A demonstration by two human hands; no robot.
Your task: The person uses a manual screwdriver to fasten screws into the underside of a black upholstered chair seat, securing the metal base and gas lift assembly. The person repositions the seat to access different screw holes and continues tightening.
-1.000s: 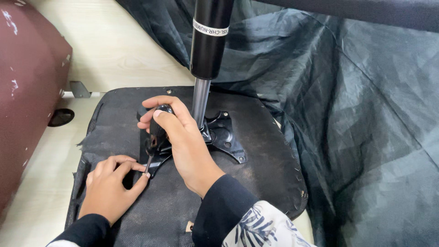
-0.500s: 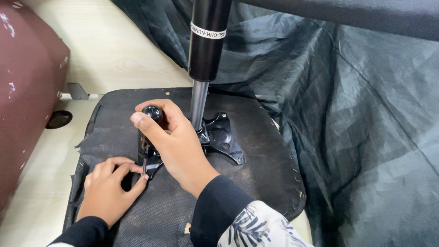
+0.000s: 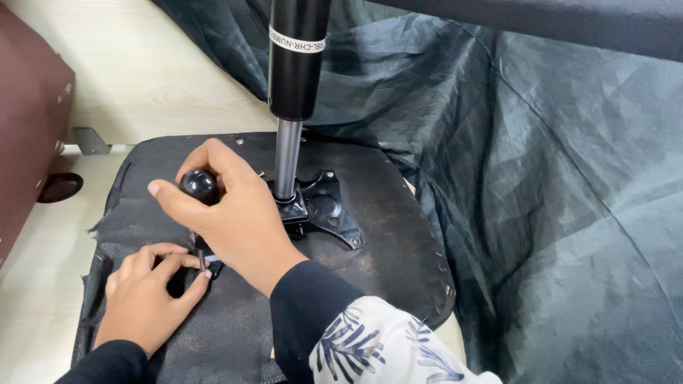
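At 9 o'clock there's a maroon case (image 3: 28, 135) on the pale floor (image 3: 142, 71), and just right of it the left hand (image 3: 146, 295) rests on the upturned seat (image 3: 384, 235) at about 7 o'clock, fingers pinched around the screwdriver's shaft (image 3: 201, 257) down at the tip. Dead centre, the right hand (image 3: 231, 217) is wrapped tight round the screwdriver (image 3: 199, 186) handle, held upright just left of the bracket (image 3: 324, 210) and gas cylinder (image 3: 295, 64). From 12 to 5 o'clock it's all crumpled dark sheeting (image 3: 555, 199).

Looks like a furniture repair workshop: an upturned black fabric-covered chair seat (image 3: 384, 235) with its black gas-lift cylinder (image 3: 295, 64), dark dust-cloth sheeting (image 3: 555, 178) draped around.
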